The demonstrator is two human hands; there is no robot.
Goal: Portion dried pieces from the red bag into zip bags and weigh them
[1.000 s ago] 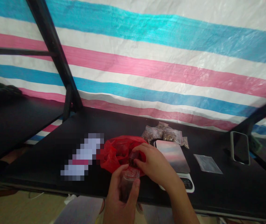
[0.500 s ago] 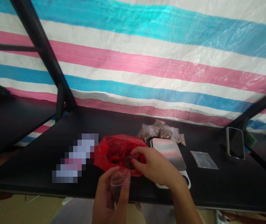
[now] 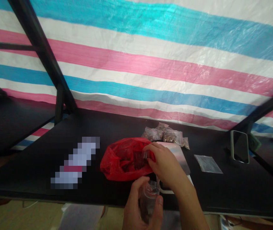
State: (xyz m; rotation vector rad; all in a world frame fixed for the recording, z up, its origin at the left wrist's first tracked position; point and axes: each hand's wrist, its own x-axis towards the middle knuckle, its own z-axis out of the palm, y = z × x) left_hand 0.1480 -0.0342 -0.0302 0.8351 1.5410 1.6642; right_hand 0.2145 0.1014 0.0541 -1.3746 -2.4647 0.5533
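Note:
My left hand (image 3: pixel 142 207) is closed around a clear zip bag (image 3: pixel 151 191), holding it upright with its mouth spread, near the table's front edge. Just behind it, my right hand (image 3: pixel 162 159) pinches a small clear plastic cup (image 3: pixel 145 154) at the right side of an open red plastic bag (image 3: pixel 110 163). Small dark brown bits (image 3: pixel 138 163) lie inside the red bag. The cup's contents cannot be made out. Under my right forearm sits a kitchen scale (image 3: pixel 183 161) with a shiny plate, partly covered by the hand.
Several filled zip bags (image 3: pixel 172 136) are heaped behind the scale. A flat clear zip bag (image 3: pixel 208 164) lies to its right, and a phone (image 3: pixel 240 147) leans farther right. A blurred-out item (image 3: pixel 76 163) is at left. Striped sheeting (image 3: pixel 146 64) hangs behind the black table (image 3: pixel 98 123).
My left hand has moved right with the zip bag, away from the red bag's front. The right hand has lifted the cup slightly up and right.

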